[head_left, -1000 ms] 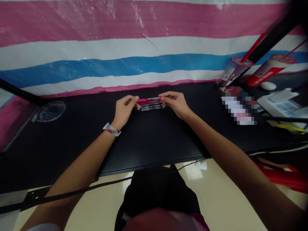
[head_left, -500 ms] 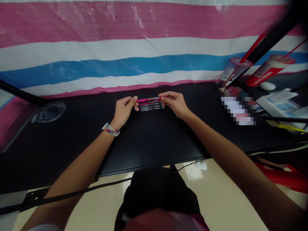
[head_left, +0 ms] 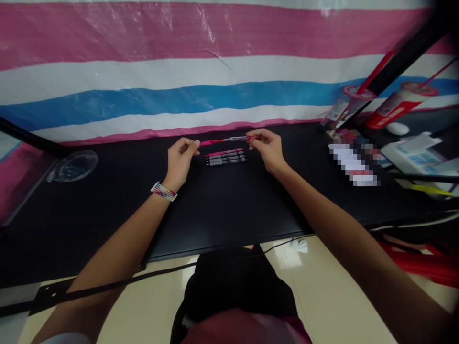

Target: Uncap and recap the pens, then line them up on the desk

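Note:
A pink and red pen (head_left: 234, 139) with a clear barrel stretches level between my two hands, above the far part of the black desk (head_left: 222, 205). My left hand (head_left: 180, 160) pinches its pink end between thumb and fingers. At the other side, my right hand (head_left: 268, 149) has its fingers closed on the red end. The span looks longer than the pens below; whether it is one piece or pulled apart, I cannot tell. Just under it, several pens (head_left: 225, 156) lie side by side in a row, a pink one farthest from me and grey-black ones nearer.
A clear round plastic lid (head_left: 77, 166) lies at the left. Two drink cups with red straws, one clear (head_left: 346, 107) and one red and white (head_left: 398, 107), stand at the back right. Nearby are a white mouse (head_left: 398, 129) and papers (head_left: 419, 153). A striped sheet (head_left: 179, 100) hangs behind.
Both hands have risen slightly away from the row of pens and moved farther apart. The held pen now spans a longer stretch, and the row below shows more fully.

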Motion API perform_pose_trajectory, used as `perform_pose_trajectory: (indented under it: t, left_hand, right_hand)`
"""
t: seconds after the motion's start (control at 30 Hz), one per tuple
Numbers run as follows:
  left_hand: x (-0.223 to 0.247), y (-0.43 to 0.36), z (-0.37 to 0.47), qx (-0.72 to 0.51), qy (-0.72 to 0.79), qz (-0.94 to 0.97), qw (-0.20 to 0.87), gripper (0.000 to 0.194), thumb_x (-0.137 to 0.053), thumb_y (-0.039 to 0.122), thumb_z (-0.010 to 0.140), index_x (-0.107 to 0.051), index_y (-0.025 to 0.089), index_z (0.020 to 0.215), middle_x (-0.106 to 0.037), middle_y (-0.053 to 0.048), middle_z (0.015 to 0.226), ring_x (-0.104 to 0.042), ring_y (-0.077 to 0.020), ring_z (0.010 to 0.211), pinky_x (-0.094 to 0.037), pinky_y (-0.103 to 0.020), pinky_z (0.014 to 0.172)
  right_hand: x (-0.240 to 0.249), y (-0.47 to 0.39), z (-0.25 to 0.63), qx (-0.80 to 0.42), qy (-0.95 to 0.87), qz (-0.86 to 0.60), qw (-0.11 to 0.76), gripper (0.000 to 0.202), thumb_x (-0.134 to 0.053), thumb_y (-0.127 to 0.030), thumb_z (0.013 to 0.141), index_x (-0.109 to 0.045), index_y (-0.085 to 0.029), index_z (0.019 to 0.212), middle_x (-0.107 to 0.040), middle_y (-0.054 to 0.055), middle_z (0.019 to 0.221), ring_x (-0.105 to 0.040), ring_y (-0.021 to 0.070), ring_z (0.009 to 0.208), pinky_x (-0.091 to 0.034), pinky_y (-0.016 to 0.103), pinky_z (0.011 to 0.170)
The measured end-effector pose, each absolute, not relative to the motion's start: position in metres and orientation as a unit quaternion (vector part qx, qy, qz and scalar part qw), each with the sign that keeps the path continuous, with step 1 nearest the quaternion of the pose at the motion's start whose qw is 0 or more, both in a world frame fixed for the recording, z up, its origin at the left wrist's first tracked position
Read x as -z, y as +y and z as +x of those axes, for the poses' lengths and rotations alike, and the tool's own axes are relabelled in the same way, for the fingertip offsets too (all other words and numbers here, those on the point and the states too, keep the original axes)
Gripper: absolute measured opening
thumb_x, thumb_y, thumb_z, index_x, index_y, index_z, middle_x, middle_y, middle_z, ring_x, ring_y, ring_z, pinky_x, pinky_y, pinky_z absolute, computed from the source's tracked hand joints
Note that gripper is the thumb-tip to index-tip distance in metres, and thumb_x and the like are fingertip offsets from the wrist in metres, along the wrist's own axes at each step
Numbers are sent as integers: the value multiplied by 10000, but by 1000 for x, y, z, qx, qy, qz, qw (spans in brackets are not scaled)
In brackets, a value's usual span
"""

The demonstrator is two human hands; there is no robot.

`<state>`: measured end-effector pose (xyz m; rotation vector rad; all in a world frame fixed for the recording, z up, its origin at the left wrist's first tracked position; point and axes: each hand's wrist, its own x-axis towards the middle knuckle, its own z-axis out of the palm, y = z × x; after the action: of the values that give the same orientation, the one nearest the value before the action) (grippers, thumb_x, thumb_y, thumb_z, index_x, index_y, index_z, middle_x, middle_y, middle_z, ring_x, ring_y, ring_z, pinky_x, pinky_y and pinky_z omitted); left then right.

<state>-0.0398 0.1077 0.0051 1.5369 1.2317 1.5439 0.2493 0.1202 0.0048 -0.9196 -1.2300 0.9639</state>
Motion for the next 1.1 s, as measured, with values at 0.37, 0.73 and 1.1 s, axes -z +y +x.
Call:
perform_pose_trajectory:
  t: [0.37, 0.73, 1.1]
  left_hand:
    - [-13, 92, -33, -484, 433, 698, 302, 489, -790, 661, 986, -678, 229, 788, -683, -17, 766, -618, -160, 712, -524, -309, 712]
    - [-9, 97, -34, -526, 414, 682, 294, 564, -932, 521, 873, -696, 277, 1323, -798, -86, 1207, -757, -262, 1176, -582, -382, 987]
    - [-9, 95, -32, -512, 424, 688, 290, 424, -867, 456, 943, -731, 259, 1293, -810, -68, 1133, -772, -236, 1085, -584, -368, 971]
  right_hand:
    - [-6, 107, 243, -495, -574, -382, 528, 270, -919, -395, 789, -892, -239, 1007, -799, 46, 866, -701, 209, 772, -626, 444, 843]
    - [-7, 107, 238, -511, -554, -388, 530, 265, -937, -388, 771, -899, -243, 990, -794, 35, 840, -686, 194, 749, -632, 424, 835]
    - [-3, 109, 238, -491, -566, -392, 533, 266, -922, -402, 787, -890, -248, 1002, -807, 50, 887, -701, 213, 773, -626, 446, 843]
